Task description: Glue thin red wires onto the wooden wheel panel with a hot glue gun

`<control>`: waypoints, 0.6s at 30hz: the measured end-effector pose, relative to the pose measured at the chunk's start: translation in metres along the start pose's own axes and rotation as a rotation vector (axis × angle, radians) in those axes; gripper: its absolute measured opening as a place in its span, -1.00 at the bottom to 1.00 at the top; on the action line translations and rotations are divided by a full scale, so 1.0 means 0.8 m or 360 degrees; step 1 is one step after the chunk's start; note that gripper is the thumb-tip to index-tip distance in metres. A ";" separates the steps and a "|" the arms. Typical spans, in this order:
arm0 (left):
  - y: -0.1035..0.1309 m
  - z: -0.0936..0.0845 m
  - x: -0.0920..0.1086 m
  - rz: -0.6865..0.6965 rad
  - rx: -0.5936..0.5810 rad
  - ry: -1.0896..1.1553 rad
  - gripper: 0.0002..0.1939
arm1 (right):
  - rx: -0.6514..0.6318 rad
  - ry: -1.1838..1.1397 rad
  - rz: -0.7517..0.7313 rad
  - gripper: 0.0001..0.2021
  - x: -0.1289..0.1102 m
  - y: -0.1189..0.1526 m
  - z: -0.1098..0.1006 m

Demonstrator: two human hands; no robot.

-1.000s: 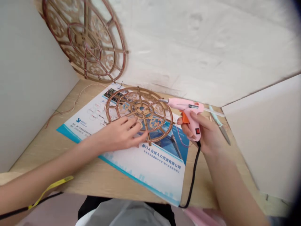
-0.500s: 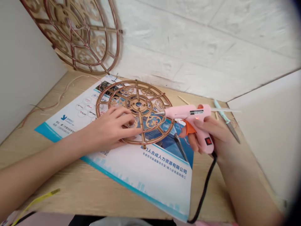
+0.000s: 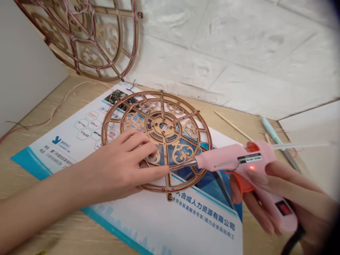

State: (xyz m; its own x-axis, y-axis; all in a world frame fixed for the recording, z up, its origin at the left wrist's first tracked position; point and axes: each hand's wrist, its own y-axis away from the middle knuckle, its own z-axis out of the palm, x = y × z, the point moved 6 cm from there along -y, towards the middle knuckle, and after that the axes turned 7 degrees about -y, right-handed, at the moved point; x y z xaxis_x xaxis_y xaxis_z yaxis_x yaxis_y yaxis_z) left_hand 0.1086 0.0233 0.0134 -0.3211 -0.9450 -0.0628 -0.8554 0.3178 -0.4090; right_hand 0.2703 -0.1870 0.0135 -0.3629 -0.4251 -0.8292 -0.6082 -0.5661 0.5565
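Observation:
A round bronze-coloured openwork frame lies on a printed brochure, with thin red and white wires along its ribs. My left hand holds down its near left side, fingers curled, thumb stretched to a near spoke. In my right hand is a pink hot glue gun with a lit red light and orange trigger. Its metal nozzle points left and reaches the frame's near right rib, close to my left thumb. Whether glue is coming out cannot be made out. A clear glue stick juts from its back.
A larger openwork frame leans at the back left wall. The brochure covers much of the wooden tabletop. Loose wires trail on the left. A thin wooden stick and a blue-handled knife lie at the right.
The view has come closer to the round frame. The glue gun's nozzle has moved down and nearer my left thumb, onto the near right rib. My left hand stays on the frame.

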 end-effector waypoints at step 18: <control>0.000 0.007 0.001 -0.0004 -0.0019 -0.0004 -0.65 | -0.0199 0.0056 -0.0043 -0.56 0.028 -0.005 -0.006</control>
State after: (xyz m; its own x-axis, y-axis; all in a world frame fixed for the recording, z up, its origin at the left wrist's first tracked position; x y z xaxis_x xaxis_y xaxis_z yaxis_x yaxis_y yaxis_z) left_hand 0.1109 0.0224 0.0082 -0.3177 -0.9460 -0.0640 -0.8611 0.3162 -0.3981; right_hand 0.2679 -0.1977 -0.0068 -0.3211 -0.4320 -0.8428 -0.5238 -0.6603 0.5381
